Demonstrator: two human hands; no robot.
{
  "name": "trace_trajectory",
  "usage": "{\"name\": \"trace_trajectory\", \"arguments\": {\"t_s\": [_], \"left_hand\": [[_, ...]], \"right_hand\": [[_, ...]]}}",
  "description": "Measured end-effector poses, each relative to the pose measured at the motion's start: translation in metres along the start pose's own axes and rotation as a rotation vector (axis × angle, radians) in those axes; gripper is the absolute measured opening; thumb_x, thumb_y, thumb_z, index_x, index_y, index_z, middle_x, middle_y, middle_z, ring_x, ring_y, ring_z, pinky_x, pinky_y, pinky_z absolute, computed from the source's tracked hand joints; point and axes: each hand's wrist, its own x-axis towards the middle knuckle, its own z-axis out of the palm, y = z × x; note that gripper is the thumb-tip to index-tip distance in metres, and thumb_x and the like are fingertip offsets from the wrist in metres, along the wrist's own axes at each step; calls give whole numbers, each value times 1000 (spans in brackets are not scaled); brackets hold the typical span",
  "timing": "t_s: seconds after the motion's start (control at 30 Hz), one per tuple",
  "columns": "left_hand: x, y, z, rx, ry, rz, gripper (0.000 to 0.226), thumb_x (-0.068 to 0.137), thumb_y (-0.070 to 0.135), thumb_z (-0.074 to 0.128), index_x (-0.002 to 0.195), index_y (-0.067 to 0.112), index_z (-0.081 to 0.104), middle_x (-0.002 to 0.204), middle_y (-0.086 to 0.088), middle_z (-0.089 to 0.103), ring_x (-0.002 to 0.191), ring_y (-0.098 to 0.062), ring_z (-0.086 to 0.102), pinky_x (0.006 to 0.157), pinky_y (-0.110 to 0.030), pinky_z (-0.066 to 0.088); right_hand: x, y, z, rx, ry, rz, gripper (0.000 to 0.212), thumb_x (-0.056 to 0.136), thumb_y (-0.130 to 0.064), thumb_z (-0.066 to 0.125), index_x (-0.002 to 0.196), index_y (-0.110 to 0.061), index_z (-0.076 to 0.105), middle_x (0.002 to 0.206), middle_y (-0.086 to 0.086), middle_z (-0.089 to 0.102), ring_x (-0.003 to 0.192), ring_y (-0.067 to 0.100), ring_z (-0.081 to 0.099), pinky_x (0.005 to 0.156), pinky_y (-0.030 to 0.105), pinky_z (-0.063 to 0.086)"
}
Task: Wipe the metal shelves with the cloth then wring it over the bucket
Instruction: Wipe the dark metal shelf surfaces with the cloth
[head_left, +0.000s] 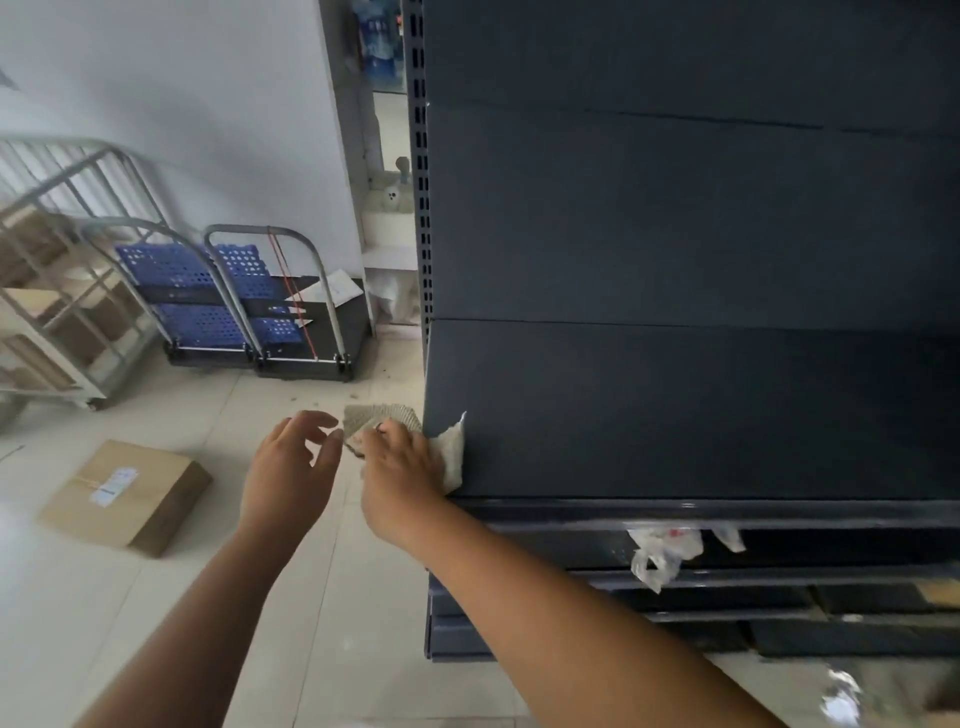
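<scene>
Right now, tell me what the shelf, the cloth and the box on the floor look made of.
Shelf: likely painted metal, dark matte blue-grey, with a glossy front lip. Cloth: soft woven fabric, pale, crumpled under the right hand. Box: brown cardboard, labelled and taped.

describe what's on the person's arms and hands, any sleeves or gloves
Both are bare. The left hand and the right hand wear no gloves, and both forearms show no sleeves as far as the frame's lower edge. No watch or bracelet is visible on either wrist; rings are not discernible.

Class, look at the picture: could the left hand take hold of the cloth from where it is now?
Probably yes. The left hand is open beside the cloth, which the right hand holds at the shelf corner; nothing lies between.
</scene>
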Motion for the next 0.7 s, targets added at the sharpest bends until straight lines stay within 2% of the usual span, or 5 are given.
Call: {"name": "trace_trajectory", "arguments": {"t_s": [0.1,0.3,0.5,0.63,0.7], "left_hand": [[-5,-14,-19,41,18,-55,9,88,32,55,96,30,59,86,11,56,73,-13,57,62,-32,42],[-20,-30,-35,82,52,-100,12,89,35,54,99,30,59,90,9,58,76,-14,56,64,-33,46],[-24,-16,-21,40,45,-96,13,88,39,54,99,33,57,90,12,58,77,-11,57,65,-33,49],[-23,10,-8,39,35,-86,17,89,39,54,103,31,58,92,11,58,78,-10,56,64,-30,47],[-22,26,-3,52,47,-80,19,89,39,54,105,30,58,94,9,58,79,-10,56,65,-30,47]], "right_hand": [[18,-8,-2,96,-35,-34,43,90,-9,43,131,-21,43,141,9,38,121,35,39,103,44,34],[47,29,-45,216,210,-78,47,84,1,42,127,-14,53,136,14,48,121,36,44,105,46,36],[51,87,-107,348,393,55,51,80,6,47,126,-17,54,131,7,50,119,20,50,100,21,35],[49,109,-135,519,412,106,52,71,-2,47,113,-34,55,116,-2,63,104,17,60,93,36,50],[46,121,-149,554,420,106,52,70,-3,47,110,-34,55,113,-2,64,102,17,61,92,35,50]]}}
